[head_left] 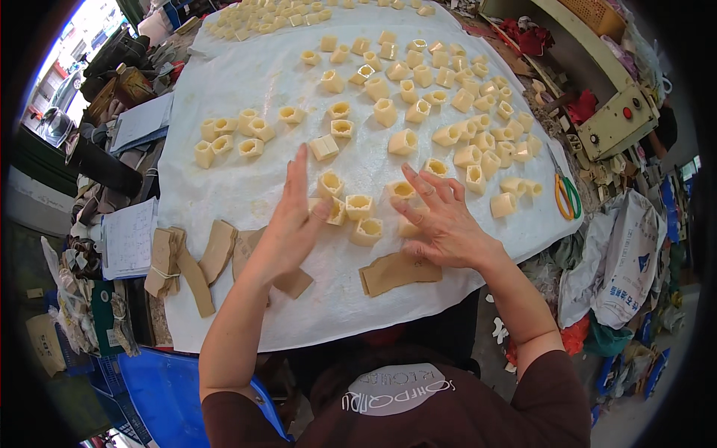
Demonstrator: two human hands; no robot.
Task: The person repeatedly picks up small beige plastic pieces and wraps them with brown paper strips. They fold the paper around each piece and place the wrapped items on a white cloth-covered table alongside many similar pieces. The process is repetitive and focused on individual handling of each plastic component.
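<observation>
We see many small pale-yellow hollow pieces [359, 206], blocky and open at the top with a darker yellow hollow inside, spread over a white sheet [246, 75] that covers the tabletop. A small cluster of them lies directly between our two hands, near the front edge of the sheet; most of the others are scattered farther back and toward the right side of the sheet.

Our left hand [293, 224] stands on edge above the sheet, fingers [300, 175] straight, pressed together and pointing away from us, the thumb touching a yellow piece at the left of the cluster. Nothing is clamped in it.

Our right hand [441, 220] lies palm down with fingers [420, 183] spread wide apart, the tips resting among the pieces at the right of the cluster; it grips nothing that we can see.

Flat tan cut-outs [396, 270] lie on the sheet just in front of the right hand, and more tan pieces [187, 261] near its left front corner. Scissors [566, 196] with orange and green handles rest at the sheet's right edge.
</observation>
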